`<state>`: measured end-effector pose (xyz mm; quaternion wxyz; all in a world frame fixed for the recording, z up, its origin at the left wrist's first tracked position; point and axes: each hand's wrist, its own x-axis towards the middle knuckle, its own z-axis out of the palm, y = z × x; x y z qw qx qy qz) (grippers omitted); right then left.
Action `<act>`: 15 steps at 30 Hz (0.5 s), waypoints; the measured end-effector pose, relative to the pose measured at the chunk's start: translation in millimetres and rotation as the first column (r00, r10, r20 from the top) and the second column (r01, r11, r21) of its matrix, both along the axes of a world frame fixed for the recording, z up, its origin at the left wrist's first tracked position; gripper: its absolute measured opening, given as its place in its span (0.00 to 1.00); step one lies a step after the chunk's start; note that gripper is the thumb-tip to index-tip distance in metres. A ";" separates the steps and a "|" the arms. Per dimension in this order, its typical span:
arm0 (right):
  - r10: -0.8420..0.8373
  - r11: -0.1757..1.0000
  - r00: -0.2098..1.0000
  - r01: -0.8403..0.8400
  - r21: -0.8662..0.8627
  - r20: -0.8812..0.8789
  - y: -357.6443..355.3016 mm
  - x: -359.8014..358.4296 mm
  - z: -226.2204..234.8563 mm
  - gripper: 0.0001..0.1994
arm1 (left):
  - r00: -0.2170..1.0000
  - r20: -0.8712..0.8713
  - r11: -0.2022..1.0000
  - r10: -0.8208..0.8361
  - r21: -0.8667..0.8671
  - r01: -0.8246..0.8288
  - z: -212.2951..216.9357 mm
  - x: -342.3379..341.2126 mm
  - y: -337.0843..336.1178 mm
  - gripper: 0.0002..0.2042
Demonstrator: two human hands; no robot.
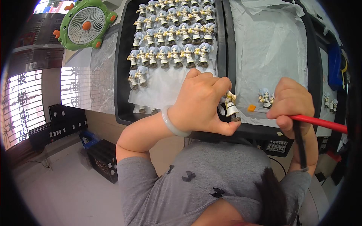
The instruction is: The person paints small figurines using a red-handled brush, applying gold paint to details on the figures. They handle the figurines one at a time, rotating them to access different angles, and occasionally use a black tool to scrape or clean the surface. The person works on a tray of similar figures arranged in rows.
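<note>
Between the thumb and fingers of my left hand (205, 101) is a small figurine (231, 107) in a white outfit with gold trim and dark boots; my fingers hide its head. My right hand (292, 100) is closed round a red-handled paintbrush (320, 122), whose orange bristles (251, 108) point left toward the figurine. A slim black stick (300, 148) also sticks out below the right hand's fingers, its kind unclear. Just left of that hand, another figurine (266, 97) with pale blue hair lies on a paper-lined black tray (313, 67).
At the left, a second black tray (122, 75) holds rows of similar figurines (175, 52) on white paper. A green animal-shaped fan (86, 25) stands at the far left. More figurines (331, 103) and a blue container (335, 67) are at the right. A black crate (102, 160) sits on the floor.
</note>
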<state>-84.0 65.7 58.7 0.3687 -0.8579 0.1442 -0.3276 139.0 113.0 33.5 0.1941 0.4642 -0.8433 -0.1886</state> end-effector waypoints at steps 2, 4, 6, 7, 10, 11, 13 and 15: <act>0.011 1.000 0.999 -0.010 -0.029 0.050 2.1 9.6 -4.8 0.10 | 1.000 0.010 1.000 0.006 0.013 -0.006 -2.0 -0.7 1.7 0.26; -0.061 0.998 0.998 0.061 -0.001 0.024 4.3 14.5 -9.4 0.09 | 0.999 0.052 0.998 0.001 0.060 -0.004 -1.5 -2.0 0.7 0.26; -0.144 0.989 0.990 0.144 0.039 0.010 0.8 14.3 -14.0 0.09 | 0.991 0.134 0.989 0.009 0.143 -0.028 -0.9 1.7 0.3 0.27; -0.202 0.977 0.979 0.201 0.067 0.002 -2.5 8.5 -14.4 0.09 | 0.997 -0.059 0.980 0.048 0.195 -0.036 1.3 6.6 -2.4 0.28; -0.465 0.859 0.875 0.408 0.310 0.138 -10.7 -9.0 -15.1 0.14 | 0.831 -0.525 0.933 0.184 0.361 0.021 15.5 45.8 -20.6 0.30; -0.492 0.839 0.858 0.424 0.342 0.145 -14.9 -12.5 -14.4 0.14 | 0.748 -0.613 0.901 0.254 0.431 0.046 25.2 68.0 -20.6 0.31; -0.539 0.795 0.832 0.450 0.407 0.132 -14.6 -14.6 -12.6 0.14 | 0.632 -0.717 0.923 0.293 0.386 0.009 29.7 96.2 -22.1 0.31; -0.470 0.834 0.868 0.378 0.401 0.160 -12.4 -10.4 -14.0 0.14 | 0.678 -0.621 0.910 0.394 0.368 -0.191 11.9 126.6 -14.5 0.31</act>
